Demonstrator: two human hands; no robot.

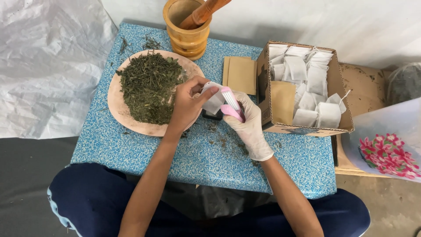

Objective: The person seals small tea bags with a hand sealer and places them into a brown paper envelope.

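Over the blue speckled table (144, 149), the bare left hand (187, 105) pinches a small white filter bag (213, 100); the gloved right hand (248, 123) grips a pink scoop (231, 107) touching it. Beside them: plate of dried herbs (149, 85), cardboard box of bags (307, 87).

The pestle (205, 12) runs off the top edge, and a dark object (213, 116) hides under both hands.
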